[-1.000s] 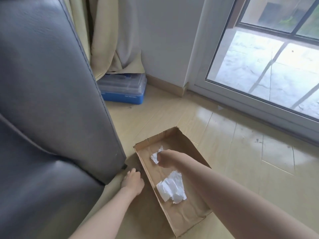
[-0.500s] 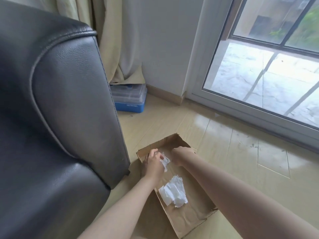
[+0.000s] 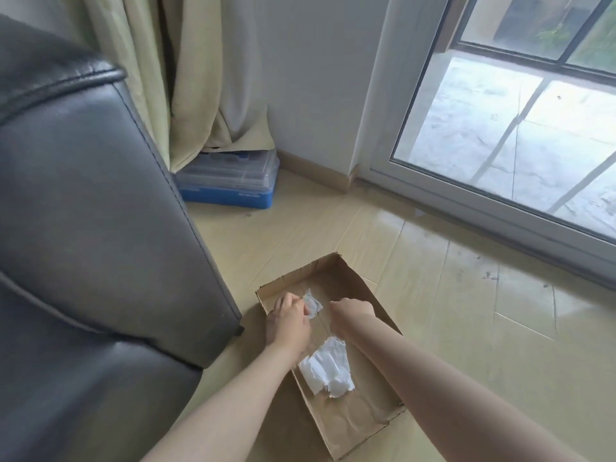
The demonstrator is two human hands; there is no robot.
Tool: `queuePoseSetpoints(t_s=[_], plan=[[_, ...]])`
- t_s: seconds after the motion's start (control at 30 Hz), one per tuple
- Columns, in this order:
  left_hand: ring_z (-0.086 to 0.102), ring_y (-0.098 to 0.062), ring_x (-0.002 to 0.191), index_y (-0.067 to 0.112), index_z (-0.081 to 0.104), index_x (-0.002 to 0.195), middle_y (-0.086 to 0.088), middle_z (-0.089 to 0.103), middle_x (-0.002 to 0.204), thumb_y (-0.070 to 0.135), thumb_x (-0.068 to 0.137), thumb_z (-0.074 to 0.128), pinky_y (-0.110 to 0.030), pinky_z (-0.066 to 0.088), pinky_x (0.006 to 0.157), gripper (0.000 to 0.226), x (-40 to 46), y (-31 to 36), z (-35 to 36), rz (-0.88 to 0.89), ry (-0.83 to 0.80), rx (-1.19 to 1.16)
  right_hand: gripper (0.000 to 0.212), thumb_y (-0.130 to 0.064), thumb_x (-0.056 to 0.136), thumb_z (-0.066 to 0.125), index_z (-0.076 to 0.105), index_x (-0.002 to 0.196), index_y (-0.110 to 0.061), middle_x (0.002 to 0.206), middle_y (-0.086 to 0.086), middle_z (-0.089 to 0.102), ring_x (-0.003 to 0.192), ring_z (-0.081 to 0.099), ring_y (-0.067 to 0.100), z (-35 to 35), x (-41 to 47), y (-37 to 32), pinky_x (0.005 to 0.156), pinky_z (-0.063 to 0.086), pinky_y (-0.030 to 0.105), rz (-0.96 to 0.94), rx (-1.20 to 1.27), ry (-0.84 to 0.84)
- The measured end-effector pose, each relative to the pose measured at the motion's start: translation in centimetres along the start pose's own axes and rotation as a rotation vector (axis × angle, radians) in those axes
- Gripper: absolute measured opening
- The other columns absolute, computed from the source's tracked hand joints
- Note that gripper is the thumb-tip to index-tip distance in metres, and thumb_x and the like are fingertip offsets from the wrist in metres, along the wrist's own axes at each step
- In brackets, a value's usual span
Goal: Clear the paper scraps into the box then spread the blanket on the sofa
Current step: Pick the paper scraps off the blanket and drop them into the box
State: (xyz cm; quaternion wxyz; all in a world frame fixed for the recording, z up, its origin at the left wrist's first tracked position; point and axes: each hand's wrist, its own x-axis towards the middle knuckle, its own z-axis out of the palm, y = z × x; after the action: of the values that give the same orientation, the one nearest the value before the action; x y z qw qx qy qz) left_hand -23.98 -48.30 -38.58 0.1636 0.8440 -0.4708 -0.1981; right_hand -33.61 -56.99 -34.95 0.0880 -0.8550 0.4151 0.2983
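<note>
A shallow brown cardboard box [image 3: 354, 420] lies on the floor beside the dark leather sofa [image 3: 83, 228]. A crumpled pile of white paper scraps [image 3: 328, 371] sits inside it near the left wall. My left hand [image 3: 289, 323] reaches over the box's left rim, and its fingertips pinch a small white paper scrap [image 3: 312, 303] low inside the far end. My right hand [image 3: 350, 311] hovers just to the right of that scrap with its fingers curled under; nothing shows in it. No blanket is in view.
A blue plastic case with a clear lid [image 3: 230, 181] stands against the wall behind the sofa arm, under a beige curtain [image 3: 186, 78]. A glass sliding door [image 3: 500, 128] runs along the right. Glossy tile floor [image 3: 466, 311] surrounds the box.
My left hand moved from the floor beside the box up over its rim to the small scrap. My right hand let go of that scrap and shifted slightly right.
</note>
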Motion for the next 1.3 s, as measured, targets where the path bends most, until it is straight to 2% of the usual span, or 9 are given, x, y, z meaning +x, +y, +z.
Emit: queuePoseSetpoints(t_s=[0.17, 0.33, 0.47, 0.53, 0.7, 0.8, 0.9, 1.1, 1.3], plan=[[0.044, -0.012, 0.117, 0.021, 0.06, 0.105, 0.007, 0.047, 0.122, 0.011, 0.092, 0.043, -0.027, 0.044, 0.091, 0.024, -2.8, 3.1, -5.4, -0.053, -0.02, -0.03, 0.034, -0.012, 0.091, 0.049, 0.056, 0.124, -0.014, 0.121, 0.006, 0.056, 0.113, 0.056, 0.025, -0.9, -5.6, 1.3, 0.074, 0.038, 0.029, -0.021, 0.04, -0.059], [0.045, -0.012, 0.116, 0.022, 0.059, 0.104, 0.007, 0.047, 0.122, 0.013, 0.094, 0.045, -0.027, 0.045, 0.089, 0.02, -7.2, 5.8, -13.4, -0.083, -0.076, -0.032, 0.034, -0.011, 0.091, 0.044, 0.055, 0.123, -0.013, 0.121, 0.005, 0.054, 0.109, 0.057, 0.025, -6.7, -12.7, 1.7, 0.072, 0.038, 0.029, -0.041, 0.114, -0.154], [0.047, -0.012, 0.114, 0.024, 0.058, 0.104, 0.009, 0.049, 0.121, 0.015, 0.093, 0.043, -0.028, 0.044, 0.089, 0.021, -11.1, 7.9, -19.9, -0.126, -0.105, -0.033, 0.033, -0.008, 0.09, 0.042, 0.056, 0.119, -0.011, 0.109, 0.004, 0.056, 0.096, 0.056, 0.023, -12.4, -18.2, 1.2, 0.072, 0.041, 0.028, -0.076, 0.164, -0.197], [0.046, -0.012, 0.116, 0.025, 0.059, 0.105, 0.01, 0.049, 0.121, 0.014, 0.091, 0.042, -0.028, 0.043, 0.09, 0.024, -13.4, 8.7, -23.0, -0.143, -0.109, -0.042, 0.032, -0.009, 0.091, 0.042, 0.054, 0.12, -0.009, 0.103, 0.005, 0.05, 0.096, 0.055, 0.025, -15.1, -21.1, 0.3, 0.073, 0.039, 0.029, -0.106, 0.151, -0.208], [0.045, -0.009, 0.116, 0.025, 0.059, 0.107, 0.012, 0.048, 0.12, 0.012, 0.091, 0.04, -0.026, 0.037, 0.078, 0.029, -18.5, 8.2, -29.9, -0.188, -0.122, -0.042, 0.035, -0.012, 0.093, 0.043, 0.051, 0.127, -0.013, 0.127, 0.006, 0.053, 0.117, 0.052, 0.027, -19.8, -26.5, -3.9, 0.077, 0.037, 0.031, -0.193, 0.09, -0.204], [0.045, -0.009, 0.115, 0.025, 0.059, 0.109, 0.012, 0.048, 0.12, 0.012, 0.091, 0.04, -0.027, 0.039, 0.08, 0.029, -21.9, 5.9, -33.7, -0.225, -0.104, -0.04, 0.036, -0.013, 0.091, 0.042, 0.053, 0.126, -0.016, 0.126, 0.006, 0.055, 0.115, 0.054, 0.027, -22.1, -28.9, -7.7, 0.082, 0.04, 0.033, -0.248, 0.016, -0.206], [0.046, -0.011, 0.113, 0.026, 0.059, 0.106, 0.012, 0.048, 0.117, 0.011, 0.09, 0.041, -0.028, 0.041, 0.083, 0.028, -25.5, 2.6, -37.1, -0.286, -0.047, -0.043, 0.037, -0.014, 0.093, 0.041, 0.049, 0.129, -0.015, 0.129, 0.006, 0.053, 0.116, 0.054, 0.028, -24.4, -31.3, -12.3, 0.076, 0.04, 0.032, -0.306, -0.026, -0.217], [0.047, -0.011, 0.115, 0.023, 0.059, 0.11, 0.011, 0.05, 0.12, 0.011, 0.089, 0.042, -0.029, 0.045, 0.085, 0.029, -34.7, -5.6, -42.9, -0.541, 0.088, -0.113, 0.039, -0.011, 0.092, 0.041, 0.05, 0.13, -0.012, 0.132, 0.009, 0.054, 0.118, 0.054, 0.028, -25.9, -36.1, -24.1, 0.092, 0.045, 0.035, -0.493, -0.114, -0.212], [0.049, -0.014, 0.114, 0.024, 0.059, 0.112, 0.007, 0.05, 0.123, 0.015, 0.091, 0.045, -0.03, 0.048, 0.081, 0.027, -44.9, -14.1, -46.0, -0.825, 0.152, -0.155, 0.04, -0.011, 0.09, 0.04, 0.051, 0.128, -0.015, 0.126, 0.007, 0.056, 0.112, 0.057, 0.028, -24.4, -41.1, -35.7, 0.081, 0.045, 0.032, -0.645, -0.262, -0.281]])
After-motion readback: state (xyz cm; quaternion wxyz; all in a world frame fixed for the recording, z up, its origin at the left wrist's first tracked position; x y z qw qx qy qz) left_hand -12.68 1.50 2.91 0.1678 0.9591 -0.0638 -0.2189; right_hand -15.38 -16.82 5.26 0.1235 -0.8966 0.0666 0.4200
